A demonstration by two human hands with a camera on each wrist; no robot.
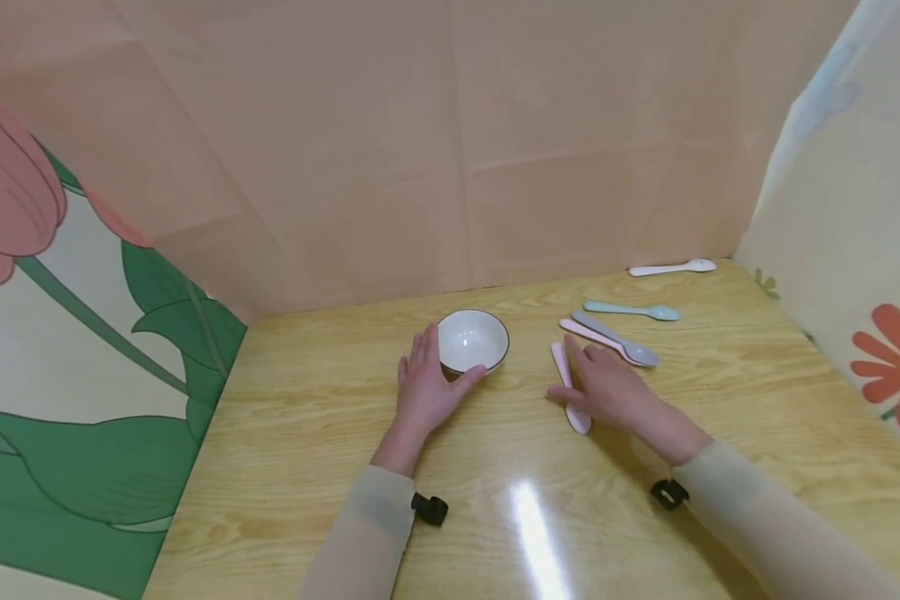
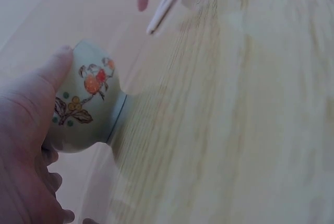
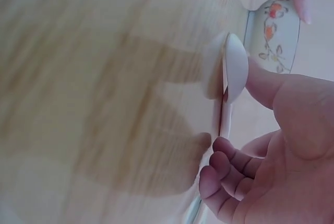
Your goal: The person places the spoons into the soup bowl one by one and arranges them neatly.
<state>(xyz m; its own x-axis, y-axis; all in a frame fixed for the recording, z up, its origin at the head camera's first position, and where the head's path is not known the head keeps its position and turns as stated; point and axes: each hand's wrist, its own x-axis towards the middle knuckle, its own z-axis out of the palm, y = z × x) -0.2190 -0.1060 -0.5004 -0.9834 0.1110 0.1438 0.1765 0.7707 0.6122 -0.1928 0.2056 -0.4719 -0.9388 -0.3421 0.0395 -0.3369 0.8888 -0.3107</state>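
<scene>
Small white bowl (image 1: 472,340) with a dark rim sits upright near the middle of the wooden table (image 1: 307,433), toward the back wall. Its outside carries a painted fruit-and-leaf motif, clear in the left wrist view. Left hand (image 1: 425,390) cups the bowl's left side: thumb curled against the near wall, fingers wrapped round the far side, so it's gripping the bowl. Bowl base is on the table. Just right of the bowl, apart from it, lies a pale pink spoon (image 1: 570,387), handle pointing away from the person, bowl end nearest them. Right hand (image 1: 607,387) lies over that spoon; right wrist view shows the thumb touching the spoon's bowl end and the fingers curled in along the handle, a light pinch with the spoon tipped up on its edge but touching the table. Beyond the right hand, close together: a second pink spoon (image 1: 588,333) and a grey spoon (image 1: 618,340), lying side by side at a slant and touching or nearly so. Further back a light blue spoon (image 1: 633,310) lies alone, and a white spoon (image 1: 672,267) sits at the table's far right corner against the wall. Both arms wear beige sleeves, each with a small black device at the wrist. Peach backdrop behind, flower-print panels on both sides.
</scene>
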